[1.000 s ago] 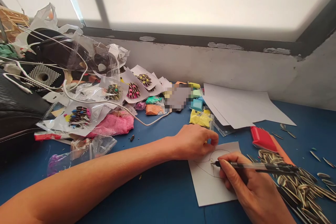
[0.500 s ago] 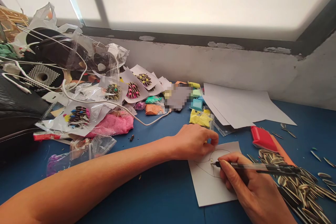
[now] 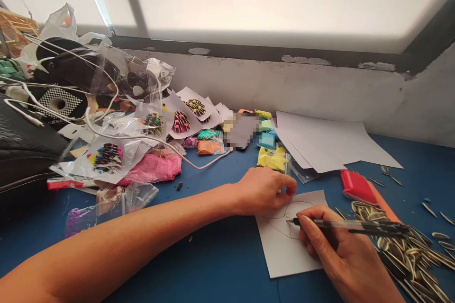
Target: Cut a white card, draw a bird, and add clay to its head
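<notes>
A white sheet of paper [image 3: 284, 258] lies at an angle on the blue table, bearing a thin drawn outline with rounded curves. My right hand [image 3: 346, 251] grips a black pen [image 3: 359, 226], its tip touching or just above the drawing near a small pale mark. Part of the outline is covered by that hand. Resting at the sheet's upper left edge, my left hand [image 3: 265, 191] has its fingers curled under; what they hold, if anything, is hidden. Just beyond it lies a yellow clay packet [image 3: 272, 158].
Sunflower seeds [image 3: 408, 253] pile up at right, by a red packet [image 3: 356, 187]. Blank sheets [image 3: 327, 144] lie behind. At left are seed-decorated papers [image 3: 183, 116], a pink cloth [image 3: 152, 168], a white cable [image 3: 156, 138] and a black bag [image 3: 28, 151].
The pen tip has shifted very slightly on the drawing. Both hands otherwise stay in place, and the whole view has moved a little.
</notes>
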A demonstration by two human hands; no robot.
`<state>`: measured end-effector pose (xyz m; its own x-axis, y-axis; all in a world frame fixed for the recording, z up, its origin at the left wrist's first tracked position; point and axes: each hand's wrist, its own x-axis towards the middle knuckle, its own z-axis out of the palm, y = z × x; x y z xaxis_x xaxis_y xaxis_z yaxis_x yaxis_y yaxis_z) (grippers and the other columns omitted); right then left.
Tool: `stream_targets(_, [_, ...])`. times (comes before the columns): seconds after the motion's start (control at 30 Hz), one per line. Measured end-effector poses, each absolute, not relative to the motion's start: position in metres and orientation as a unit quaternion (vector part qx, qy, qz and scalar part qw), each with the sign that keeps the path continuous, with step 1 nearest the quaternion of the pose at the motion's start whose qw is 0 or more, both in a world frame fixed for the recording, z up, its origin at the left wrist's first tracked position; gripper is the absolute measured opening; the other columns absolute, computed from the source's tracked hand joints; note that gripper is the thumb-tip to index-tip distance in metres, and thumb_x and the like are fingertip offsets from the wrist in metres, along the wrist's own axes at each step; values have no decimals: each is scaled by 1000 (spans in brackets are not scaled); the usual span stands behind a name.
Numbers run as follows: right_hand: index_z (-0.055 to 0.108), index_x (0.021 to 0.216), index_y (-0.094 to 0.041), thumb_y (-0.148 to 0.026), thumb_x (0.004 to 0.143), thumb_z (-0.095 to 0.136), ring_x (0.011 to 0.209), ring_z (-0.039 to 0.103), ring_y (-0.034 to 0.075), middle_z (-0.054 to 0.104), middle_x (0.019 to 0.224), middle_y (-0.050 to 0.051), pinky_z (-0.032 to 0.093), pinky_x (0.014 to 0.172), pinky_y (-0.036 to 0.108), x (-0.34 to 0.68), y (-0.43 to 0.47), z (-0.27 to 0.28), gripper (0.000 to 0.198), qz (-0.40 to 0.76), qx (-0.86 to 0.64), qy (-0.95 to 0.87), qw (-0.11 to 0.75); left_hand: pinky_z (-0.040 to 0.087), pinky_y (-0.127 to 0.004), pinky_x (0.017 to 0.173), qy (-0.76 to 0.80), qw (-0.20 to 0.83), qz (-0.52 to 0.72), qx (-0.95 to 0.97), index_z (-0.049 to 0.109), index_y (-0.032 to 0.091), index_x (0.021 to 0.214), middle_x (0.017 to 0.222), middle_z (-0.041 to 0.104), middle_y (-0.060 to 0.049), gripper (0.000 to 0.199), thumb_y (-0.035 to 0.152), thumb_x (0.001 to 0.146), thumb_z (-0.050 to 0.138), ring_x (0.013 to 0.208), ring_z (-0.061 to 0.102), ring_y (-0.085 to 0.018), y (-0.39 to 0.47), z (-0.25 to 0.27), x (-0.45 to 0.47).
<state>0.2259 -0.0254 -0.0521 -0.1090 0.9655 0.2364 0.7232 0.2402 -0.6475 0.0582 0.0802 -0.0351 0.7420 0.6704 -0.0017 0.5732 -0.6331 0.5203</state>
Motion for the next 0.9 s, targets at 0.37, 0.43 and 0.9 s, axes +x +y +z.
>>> stream_targets(0.37, [58, 83, -26, -43, 97, 47, 44, 52, 12, 56, 55, -6, 40, 41, 22, 226, -27, -52, 25, 189, -586, -723, 312, 40, -24, 68, 344, 253, 93, 899, 67, 26, 94, 89, 70, 2, 16, 26, 87, 53, 80, 61, -15, 81, -36, 59])
stream_targets(0.43, [58, 82, -26, -43, 97, 47, 43, 50, 11, 54, 54, -6, 38, 39, 22, 227, -26, -52, 25, 183, -587, -726, 309, 40, -24, 67, 343, 254, 95, 900, 67, 26, 94, 89, 70, 2, 16, 26, 86, 53, 80, 61, -15, 81, -37, 59])
stream_targets(0.9, [58, 82, -27, -46, 96, 47, 43, 50, 12, 54, 54, -6, 38, 39, 22, 225, -26, -51, 26, 184, -593, -721, 308, 39, -25, 65, 343, 253, 96, 900, 66, 23, 89, 86, 71, 2, 13, 25, 84, 54, 78, 62, -16, 82, -38, 58])
